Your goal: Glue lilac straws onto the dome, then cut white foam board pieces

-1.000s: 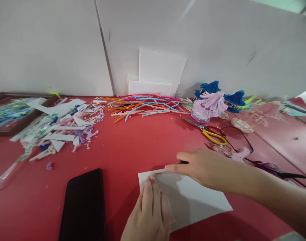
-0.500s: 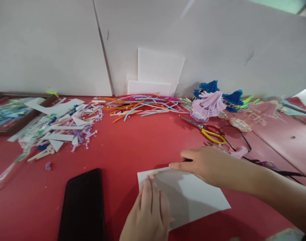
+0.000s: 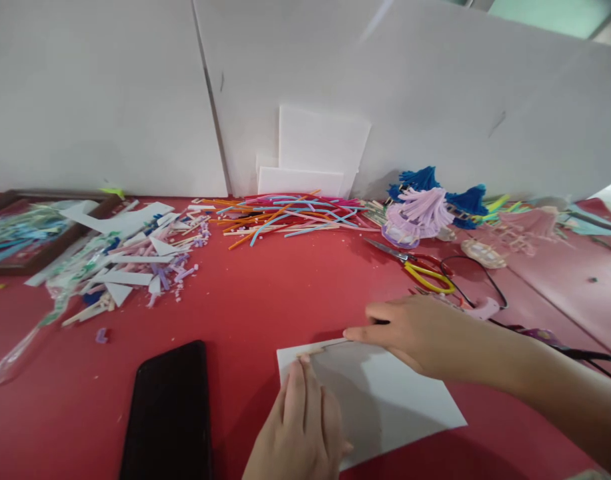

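Note:
A white sheet (image 3: pixel 405 400) lies on the red table at the lower middle. My left hand (image 3: pixel 305 420) rests on its left part, fingers together, fingertips pressing a short, thin tan stick (image 3: pixel 313 351) near the sheet's far edge. At the far edge, to the right of the stick, my right hand (image 3: pixel 405 333) has thumb and fingers closed around something dark, mostly hidden, whose thin tip seems to lie along the sheet. What it is cannot be made out.
A black phone (image 3: pixel 168 410) lies left of the sheet. Yellow-and-red-handled scissors (image 3: pixel 425 273) and a pink glue gun (image 3: pixel 483 309) lie beyond my right hand. Colored stems (image 3: pixel 290 217), scraps (image 3: pixel 130 260) and tasseled pieces (image 3: pixel 420 213) line the back, before a grey panel (image 3: pixel 135 100).
The whole view has shifted slightly, so everything appears a little lower and to the right. Slightly more of the tan stick shows beyond my left fingertips. Both hands keep nearly the same pose.

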Motion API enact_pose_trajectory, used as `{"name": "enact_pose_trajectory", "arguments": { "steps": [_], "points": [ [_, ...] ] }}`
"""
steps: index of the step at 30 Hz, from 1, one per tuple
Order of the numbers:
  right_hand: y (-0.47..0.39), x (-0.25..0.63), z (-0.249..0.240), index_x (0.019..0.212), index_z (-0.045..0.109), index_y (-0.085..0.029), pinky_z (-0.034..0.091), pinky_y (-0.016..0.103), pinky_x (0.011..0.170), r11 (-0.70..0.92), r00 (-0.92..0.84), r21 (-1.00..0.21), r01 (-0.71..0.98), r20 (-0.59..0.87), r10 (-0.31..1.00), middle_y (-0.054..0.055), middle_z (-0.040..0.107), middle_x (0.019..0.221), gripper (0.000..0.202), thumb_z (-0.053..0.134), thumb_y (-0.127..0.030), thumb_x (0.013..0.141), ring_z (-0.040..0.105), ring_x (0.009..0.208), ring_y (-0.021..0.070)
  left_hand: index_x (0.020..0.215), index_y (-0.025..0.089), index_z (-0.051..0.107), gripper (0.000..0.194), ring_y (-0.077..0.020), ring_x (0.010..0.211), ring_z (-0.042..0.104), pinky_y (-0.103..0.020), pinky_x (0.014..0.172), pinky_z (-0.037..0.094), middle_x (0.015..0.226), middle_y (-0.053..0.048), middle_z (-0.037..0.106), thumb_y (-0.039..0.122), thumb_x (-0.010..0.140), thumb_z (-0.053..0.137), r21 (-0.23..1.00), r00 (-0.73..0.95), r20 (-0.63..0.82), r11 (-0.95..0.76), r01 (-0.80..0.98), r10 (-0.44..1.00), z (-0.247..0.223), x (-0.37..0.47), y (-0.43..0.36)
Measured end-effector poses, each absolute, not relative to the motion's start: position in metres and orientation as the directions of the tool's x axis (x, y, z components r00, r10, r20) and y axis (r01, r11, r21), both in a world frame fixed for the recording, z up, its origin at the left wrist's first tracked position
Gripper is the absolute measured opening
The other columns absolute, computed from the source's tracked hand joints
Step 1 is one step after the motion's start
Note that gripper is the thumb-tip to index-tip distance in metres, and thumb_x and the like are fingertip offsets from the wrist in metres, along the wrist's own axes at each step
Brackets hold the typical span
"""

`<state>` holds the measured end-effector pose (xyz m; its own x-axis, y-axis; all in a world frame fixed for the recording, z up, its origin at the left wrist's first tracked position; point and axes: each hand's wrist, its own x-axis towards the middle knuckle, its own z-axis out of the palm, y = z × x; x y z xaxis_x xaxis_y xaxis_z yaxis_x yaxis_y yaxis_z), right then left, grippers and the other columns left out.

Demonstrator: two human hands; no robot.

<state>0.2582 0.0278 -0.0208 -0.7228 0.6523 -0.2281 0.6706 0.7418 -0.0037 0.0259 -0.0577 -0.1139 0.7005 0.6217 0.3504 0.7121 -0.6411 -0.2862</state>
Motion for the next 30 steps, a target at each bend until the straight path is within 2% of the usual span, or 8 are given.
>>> {"name": "enact_pose_trajectory", "arguments": {
  "steps": [6,8,10,13,19,25,28,30],
  "points": [
    [0.046,0.254,-0.036,0.131,0.054,-0.027,0.043,0.025,0.068,0.618,-0.622,-0.207,0.758,0.052,0.781,0.004,0.061,0.096,0.039,0.041,-0.019,0.095,0.059,0.077,0.0136,0.108,0.009,0.059,0.051,-0.0317,0.1,0.061,-0.04,0.085,0.054,0.109,-0.017,0.065,0.049,0.077,0.065,-0.147,0.66,0.36,-0.659,0.738,0.659,-0.101,0.025,-0.046],
    [0.053,0.246,-0.053,0.133,0.053,-0.026,0.045,0.026,0.07,0.508,-0.491,-0.187,0.841,0.132,0.861,0.006,0.059,0.096,0.041,0.04,-0.017,0.095,0.058,0.076,0.0138,0.104,0.012,0.061,0.038,-0.0308,0.094,0.061,-0.046,0.087,0.052,0.1,-0.012,0.066,0.037,0.076,0.067,-0.092,0.667,0.238,-0.668,0.739,0.706,-0.089,0.025,-0.035],
    [0.058,0.238,-0.071,0.131,0.054,-0.026,0.046,0.028,0.071,0.426,-0.407,-0.132,0.895,0.15,0.901,0.007,0.058,0.097,0.042,0.041,-0.014,0.093,0.057,0.076,0.0153,0.101,0.015,0.062,0.022,-0.0267,0.087,0.061,-0.045,0.082,0.053,0.091,-0.008,0.065,0.015,0.079,0.06,-0.069,0.652,0.076,-0.648,0.758,0.754,-0.078,0.025,-0.023],
    [0.062,0.229,-0.089,0.128,0.058,-0.028,0.047,0.034,0.077,0.402,-0.384,-0.101,0.91,0.162,0.909,0.009,0.058,0.102,0.045,0.042,-0.009,0.091,0.056,0.088,0.0207,0.088,0.017,0.063,0.018,-0.0247,0.079,0.06,-0.039,0.068,0.053,0.083,-0.005,0.063,0.005,0.08,0.052,-0.056,0.624,-0.036,-0.625,0.778,0.78,-0.068,0.024,-0.008],
    [0.06,0.228,-0.098,0.13,0.057,-0.024,0.044,0.04,0.091,0.411,-0.392,-0.075,0.909,0.185,0.901,0.012,0.057,0.114,0.043,0.043,-0.011,0.092,0.05,0.106,0.0254,0.086,0.019,0.062,0.023,-0.0214,0.076,0.057,-0.036,0.072,0.049,0.084,-0.003,0.064,0.001,0.082,0.048,-0.071,0.598,-0.137,-0.61,0.789,0.79,-0.05,0.008,0.024],
    [0.057,0.23,-0.106,0.135,0.051,-0.017,0.045,0.047,0.09,0.35,-0.326,-0.069,0.934,0.234,0.916,0.017,0.056,0.118,0.047,0.036,-0.008,0.091,0.05,0.109,0.0304,0.098,0.007,0.06,0.026,-0.0296,0.096,0.056,-0.041,0.076,0.048,0.094,-0.015,0.061,-0.001,0.085,0.039,-0.251,0.292,-0.02,-0.287,0.924,0.956,-0.04,-0.027,0.069],
    [0.056,0.23,-0.108,0.137,0.049,-0.013,0.046,0.051,0.089,0.346,-0.311,-0.095,0.933,0.271,0.911,0.018,0.056,0.116,0.048,0.036,-0.009,0.091,0.051,0.108,0.0323,0.104,0.012,0.059,0.016,-0.0228,0.097,0.059,-0.04,0.08,0.05,0.102,-0.008,0.061,0.017,0.091,0.052,-0.3,0.218,-0.023,-0.215,0.929,0.976,-0.043,-0.037,0.08],
    [0.057,0.231,-0.107,0.135,0.049,-0.012,0.045,0.051,0.091,0.359,-0.309,-0.118,0.926,0.309,0.899,0.018,0.056,0.116,0.046,0.038,-0.012,0.091,0.05,0.109,0.0325,0.109,0.016,0.058,0.024,-0.0204,0.097,0.06,-0.041,0.082,0.051,0.109,-0.006,0.06,0.031,0.09,0.057,-0.311,0.204,-0.036,-0.205,0.928,0.978,-0.046,-0.039,0.082]
  ]
}}
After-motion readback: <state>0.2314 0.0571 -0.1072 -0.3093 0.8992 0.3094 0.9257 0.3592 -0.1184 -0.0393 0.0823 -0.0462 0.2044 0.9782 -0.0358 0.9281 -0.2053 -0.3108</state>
